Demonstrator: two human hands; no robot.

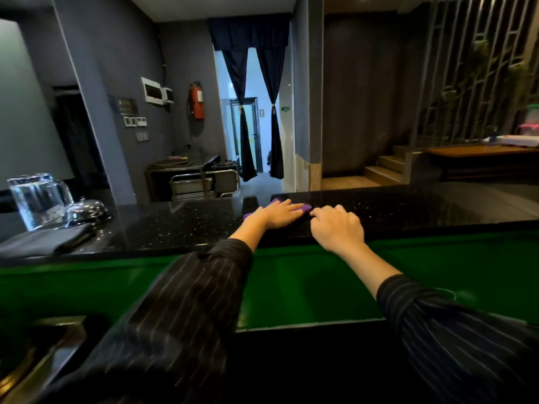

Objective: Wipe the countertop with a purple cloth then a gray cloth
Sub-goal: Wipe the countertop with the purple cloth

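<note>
A: Where is your left hand right now?

B: You have it flat on the purple cloth, palm down. Your fingers lie straight and close together, pressing the cloth onto the black countertop.

A: And the cloth itself?

B: It sits near the far edge of the countertop, mostly under your left hand. Only purple bits show: a corner past your fingertips, a strip behind your knuckles and an edge by your wrist.

A: What about your right hand?

B: It rests on the countertop just beside the left one, to its right. Your fingers are curled under, knuckles up, and the fingertips reach the right end of the purple cloth. Whether they pinch the cloth I cannot tell, as your knuckles hide them.

A: Where is the gray cloth?

B: Folded and lying well apart from your hands, at the left end of the countertop, close to the near edge.

A: Anything next to it?

B: A clear glass pitcher stands just behind it, and a shiny call bell sits right of the pitcher, touching or almost touching the cloth's far side.

A: And your arms?

B: Both striped sleeves stretch forward over a green ledge that lies below the countertop's near edge.
</note>
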